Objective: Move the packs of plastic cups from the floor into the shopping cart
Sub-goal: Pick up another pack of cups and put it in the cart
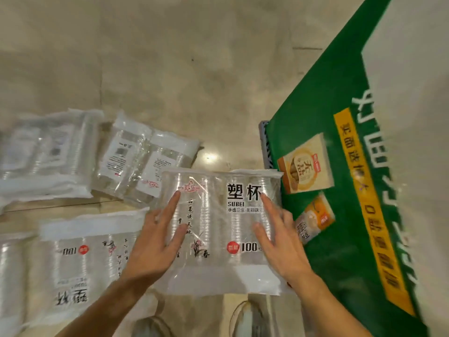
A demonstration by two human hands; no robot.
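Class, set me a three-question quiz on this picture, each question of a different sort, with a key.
1. True or false: both hands lie on the same pack of cups.
2. What colour is the printed panel to the right of that pack? A red, B green, C blue.
3. What number is printed near the pack's lower edge?

Key: 1 true, the left hand and the right hand rest flat on it with fingers spread. 2 B. 3 100.
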